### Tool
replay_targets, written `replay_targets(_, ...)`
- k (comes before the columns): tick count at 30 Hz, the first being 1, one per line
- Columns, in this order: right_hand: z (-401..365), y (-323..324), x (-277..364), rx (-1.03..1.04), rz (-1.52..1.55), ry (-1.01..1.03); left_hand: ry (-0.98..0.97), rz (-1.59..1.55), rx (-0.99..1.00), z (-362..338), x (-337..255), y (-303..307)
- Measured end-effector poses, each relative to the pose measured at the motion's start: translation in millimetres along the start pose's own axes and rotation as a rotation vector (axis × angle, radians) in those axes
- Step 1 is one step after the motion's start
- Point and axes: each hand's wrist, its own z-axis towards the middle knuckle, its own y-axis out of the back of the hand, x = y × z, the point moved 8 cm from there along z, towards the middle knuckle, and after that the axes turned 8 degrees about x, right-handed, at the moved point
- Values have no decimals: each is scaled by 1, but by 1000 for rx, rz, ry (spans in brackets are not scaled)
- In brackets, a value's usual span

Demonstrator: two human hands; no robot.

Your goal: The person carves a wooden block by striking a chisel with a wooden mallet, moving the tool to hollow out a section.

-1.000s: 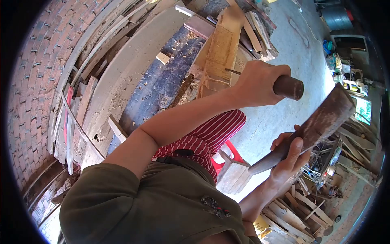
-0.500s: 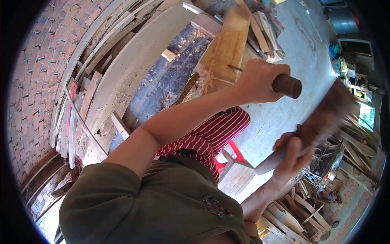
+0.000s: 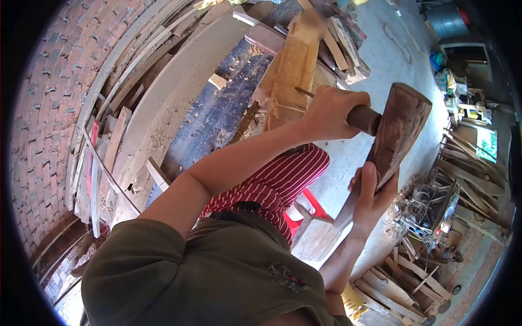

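Observation:
My left hand [image 3: 334,114] is wrapped round the thick dark handle [image 3: 364,119] of a chisel. Its thin metal blade [image 3: 304,92] reaches to a yellowish wooden workpiece [image 3: 293,68]. Below and to the right, my right hand [image 3: 374,195] grips a worn brown wooden mallet [image 3: 401,125] by its lower part, with the broad head up. The mallet's side is right at the butt of the chisel handle; whether they touch is hard to tell. The blade's tip is not clearly visible.
A dark blue, chip-strewn surface [image 3: 204,119] and a long pale plank [image 3: 174,92] lie to the left, with a small wood block [image 3: 217,81] on the blue surface. A red stool [image 3: 312,204] is by my legs. Scrap wood [image 3: 389,288] is piled at lower right.
The mallet has swung left, from apart on the right to the chisel's butt, and my right hand has moved with it. The whole view has shifted slightly.

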Motion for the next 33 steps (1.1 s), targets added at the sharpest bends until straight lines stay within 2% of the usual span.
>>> replay_targets(2,-9,10,-4,-93,96,-39,26,-13,-122,4,2,9)
replay_targets(3,-11,12,-1,-101,44,25,58,-71,-116,8,6,12)
replay_targets(7,-19,20,-4,-147,51,1,53,-94,-152,11,0,20)
replay_targets(11,-17,19,-6,-81,13,0,72,-82,-106,8,-6,17)
replay_targets(13,-17,23,4,-160,33,52,83,-63,-100,9,-10,18)
replay_targets(16,-13,28,16,-142,2,96,60,-113,-130,9,-15,18)
replay_targets(20,-8,26,33,-117,6,118,23,-57,-46,7,-22,9)
replay_targets(22,-13,34,48,-253,-24,220,12,-39,-13,4,-23,5)
replay_targets(24,-12,30,51,-283,49,278,28,-50,-15,3,-23,4)
replay_targets(27,-5,9,19,-51,-166,35,31,1,-26,2,-13,5)
replay_targets(28,-4,5,17,-14,-153,0,25,4,-31,3,-11,5)
replay_targets(29,-1,4,17,-1,-149,9,28,2,-32,4,-5,6)
replay_targets(31,-10,14,21,-125,-54,119,51,-28,-31,0,2,9)
replay_targets(32,-11,16,28,-78,-32,214,62,-25,-25,-3,3,10)
replay_targets(33,-12,15,27,-100,-8,207,52,-49,-38,-3,2,11)
